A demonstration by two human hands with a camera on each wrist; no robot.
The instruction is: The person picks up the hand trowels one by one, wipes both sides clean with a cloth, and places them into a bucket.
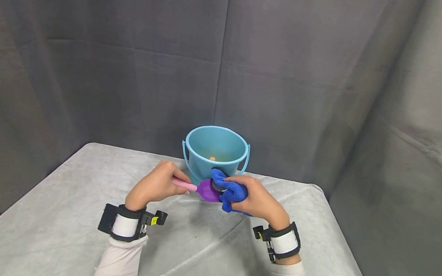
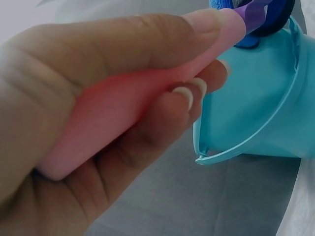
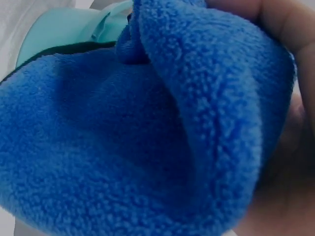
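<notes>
Left hand (image 1: 155, 185) grips pink handle (image 1: 183, 184) of purple scoop (image 1: 208, 190); right hand (image 1: 257, 199) bunches blue cloth (image 1: 228, 189) vs. scoop head, just near of teal bucket (image 1: 215, 150) (small orange bit inside). Wiping looks mid-way, not finished.

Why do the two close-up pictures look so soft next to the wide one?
Head view: even light, sharp, faint shadows under the hands on the table. Left wrist view: the left hand gripping the pink handle fills the frame, soft and overlit; the bucket looks sharper. Right wrist view: the blue cloth crowds the lens, its near folds blurry.
</notes>
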